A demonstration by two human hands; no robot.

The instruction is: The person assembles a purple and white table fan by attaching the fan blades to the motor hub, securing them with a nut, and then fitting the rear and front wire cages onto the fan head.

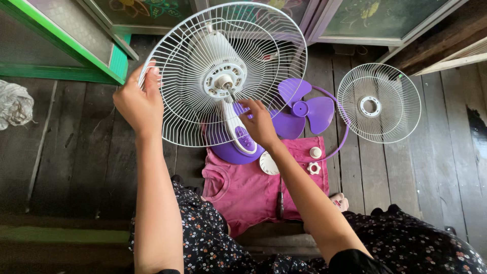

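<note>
— On the dark plank floor, middle, what do I hold?
— My left hand [138, 99] clasps the white wire fan guard's [225, 73] rim; my right hand [258, 123], fingers narrowed, touches its hub. Keep it steady, I'd say. Nearby: purple plastic fan blade [304, 109], pink cloth [253, 190].

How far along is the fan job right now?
Done: the fan is stripped, with the purple blade, second grille and two small nuts lying loose. In hand: left hand grips the rim of the rear grille sitting on the motor; right hand is at the shaft below the hub. Left, probably: blade, second grille, nuts.
</note>
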